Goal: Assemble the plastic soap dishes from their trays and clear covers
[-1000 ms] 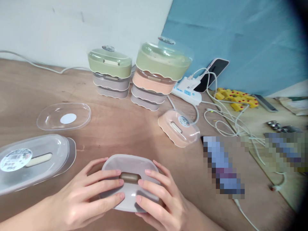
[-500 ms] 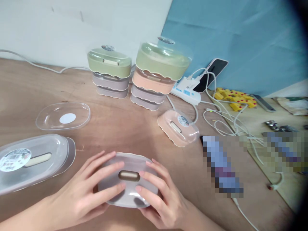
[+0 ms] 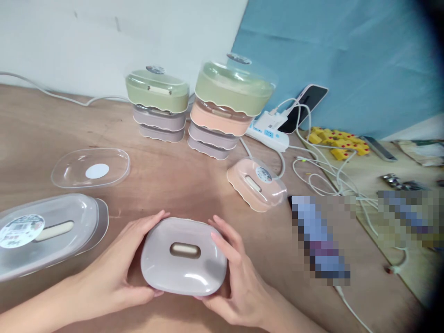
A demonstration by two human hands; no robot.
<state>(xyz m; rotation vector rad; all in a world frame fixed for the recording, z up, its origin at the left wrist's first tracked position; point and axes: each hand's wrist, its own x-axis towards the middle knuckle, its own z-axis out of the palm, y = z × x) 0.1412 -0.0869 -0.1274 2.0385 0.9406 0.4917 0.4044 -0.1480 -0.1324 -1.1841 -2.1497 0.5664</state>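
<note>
A grey oval box (image 3: 183, 256) with a brownish slot in its top rests low in the middle of the wooden table (image 3: 180, 185). My left hand (image 3: 114, 273) cups its left side, fingers curled round the edge. My right hand (image 3: 239, 277) grips its right side the same way. Both hands hold the box between them, and its top is uncovered.
A clear-lidded grey box (image 3: 45, 231) lies at the left, a loose clear lid (image 3: 90, 167) behind it. Two stacks of coloured boxes (image 3: 157, 104) (image 3: 227, 108) stand at the back. A pink box (image 3: 256, 184), a power strip (image 3: 268, 129), a phone (image 3: 305, 106) and cables (image 3: 329, 175) are right.
My fingers slid off the top of the grey box to its sides. The box moved slightly toward me.
</note>
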